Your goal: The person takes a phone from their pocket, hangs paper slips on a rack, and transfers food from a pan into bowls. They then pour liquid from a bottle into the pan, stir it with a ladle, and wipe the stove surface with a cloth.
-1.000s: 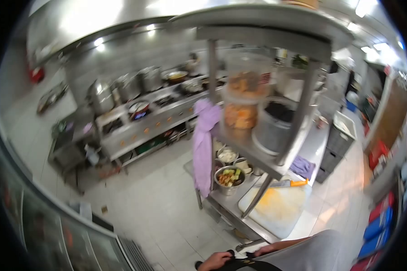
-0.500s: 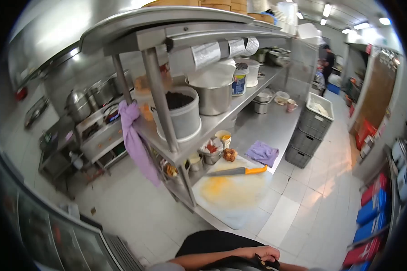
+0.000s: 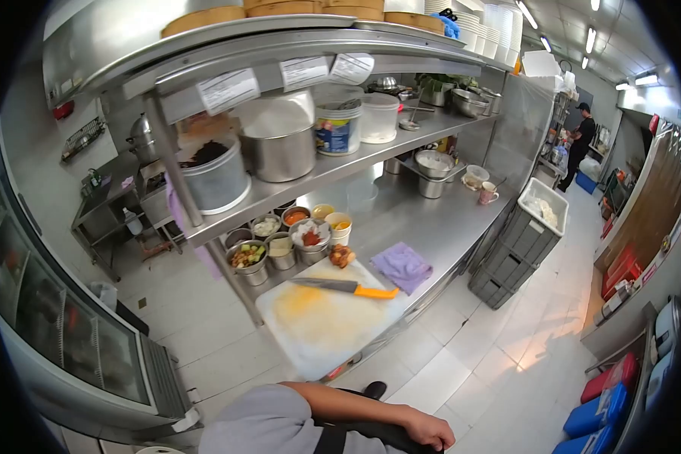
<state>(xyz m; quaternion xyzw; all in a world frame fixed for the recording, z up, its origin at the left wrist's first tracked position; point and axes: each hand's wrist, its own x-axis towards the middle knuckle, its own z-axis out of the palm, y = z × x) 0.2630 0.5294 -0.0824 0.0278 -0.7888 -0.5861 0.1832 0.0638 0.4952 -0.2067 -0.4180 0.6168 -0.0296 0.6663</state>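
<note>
My left hand (image 3: 430,431) is low in the view beside my dark clothing, fingers curled; what they hold, if anything, is hidden. My right hand is out of view. Nearest on the steel counter, a stained white cutting board (image 3: 321,321) carries a knife (image 3: 325,284) with an orange handle (image 3: 377,293). A browned piece of food (image 3: 342,256) sits at the board's back edge. To the right lies a crumpled purple cloth (image 3: 402,266). Metal containers of ingredients, one with mixed chopped pieces (image 3: 247,256), stand behind the board.
Above the counter, a steel shelf (image 3: 371,153) holds a large pot (image 3: 280,155) and plastic tubs. Stacked grey crates (image 3: 507,257) stand right of the counter. A person in dark clothes (image 3: 580,144) stands far back. Red and blue boxes (image 3: 598,408) line the lower right.
The view has swung so the counter appears further left and more of the shelf shows. My left arm now shows up to the shoulder; the other forearm has left the view.
</note>
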